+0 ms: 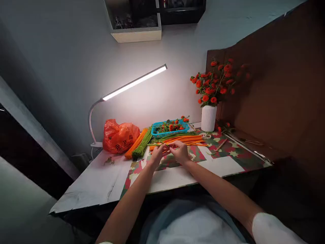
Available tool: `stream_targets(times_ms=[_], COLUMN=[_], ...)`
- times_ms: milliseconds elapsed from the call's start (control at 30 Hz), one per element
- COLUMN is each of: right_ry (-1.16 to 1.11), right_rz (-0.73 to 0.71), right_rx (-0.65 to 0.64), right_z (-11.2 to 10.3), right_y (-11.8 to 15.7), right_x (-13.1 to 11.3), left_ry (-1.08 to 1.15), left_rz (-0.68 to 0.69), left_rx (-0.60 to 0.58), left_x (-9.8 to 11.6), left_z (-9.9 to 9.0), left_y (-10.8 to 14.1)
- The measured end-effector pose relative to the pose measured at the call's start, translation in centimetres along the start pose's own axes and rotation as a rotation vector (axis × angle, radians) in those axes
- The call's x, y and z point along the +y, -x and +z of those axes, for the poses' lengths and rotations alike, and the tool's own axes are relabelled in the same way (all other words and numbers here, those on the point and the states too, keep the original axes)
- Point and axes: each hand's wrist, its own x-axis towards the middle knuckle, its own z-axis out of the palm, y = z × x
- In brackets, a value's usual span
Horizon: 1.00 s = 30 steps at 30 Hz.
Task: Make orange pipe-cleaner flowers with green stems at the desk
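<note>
My left hand and my right hand meet over the front middle of the table, fingertips pinched close together. Between them is a thin green pipe cleaner, part of it sticking out to the left of my left fingers; its exact shape is too small to make out. Just beyond my hands lies a spread of orange pipe cleaners, with green ones along its back. To the left, an orange bundle and a green bundle lie side by side.
A blue basket holds orange-red flowers with green stems. A white ribbed vase with many such flowers stands at the back right. An orange plastic bag sits beside the lit desk lamp. A roll of tape lies near the vase.
</note>
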Motion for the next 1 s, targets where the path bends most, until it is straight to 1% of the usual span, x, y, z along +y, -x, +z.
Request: stream_targets(times_ms=[167, 267, 333, 400, 467, 600, 667, 733, 800, 833, 867, 900, 933, 1000], right_ry=[-0.032, -0.102, -0.193, -0.312, -0.435, -0.651, -0.755, -0.842, -0.862, -0.832, -0.768, -0.673, -0.551, -0.28], right_rz=[0.038, 0.12, 0.202, 0.298, 0.389, 0.531, 0.613, 0.708, 0.761, 0.747, 0.703, 0.627, 0.525, 0.271], right_rx=[0.024, 0.03, 0.026, 0.031, 0.044, 0.044, 0.007, -0.085, -0.183, -0.201, -0.186, -0.148, -0.104, -0.046], right_z=[-0.1, -0.1, 0.0, 0.2, 0.5, 0.5, 0.2, 0.0, -0.2, -0.2, -0.3, -0.3, -0.3, -0.5], right_y=[-0.1, -0.2, -0.4, -0.5, -0.7, -1.0, -1.1, -1.2, -1.2, -1.2, -1.2, -1.1, -1.1, -0.9], right_x=[-0.5, -0.8, -0.9, -0.8, -0.6, -0.5, -0.6, -0.6, -0.7, -0.7, -0.7, -0.7, -0.8, -0.8], left_ry=[-0.003, -0.066, -0.132, -0.2, -0.272, -0.425, -0.471, -0.505, -0.519, -0.516, -0.5, -0.472, -0.436, -0.359], left_rz=[0.045, 0.122, 0.191, 0.269, 0.359, 0.541, 0.615, 0.678, 0.707, 0.702, 0.684, 0.655, 0.614, 0.527], left_rx=[-0.042, -0.068, -0.071, -0.046, 0.002, 0.09, 0.106, 0.111, 0.121, 0.13, 0.143, 0.154, 0.162, 0.174], left_x=[0.2, 0.1, -0.2, -0.4, -0.7, -0.8, -0.7, -0.7, -0.7, -0.8, -0.8, -0.8, -0.8, -0.8], left_z=[-0.2, -0.3, -0.4, -0.4, -0.5, -0.5, -0.5, -0.5, -0.6, -0.6, -0.6, -0.7, -0.7, -0.8], left_y=[0.0, 0.0, -0.1, -0.2, -0.3, -0.2, 0.0, 0.2, 0.3, 0.3, 0.2, 0.1, 0.0, -0.2])
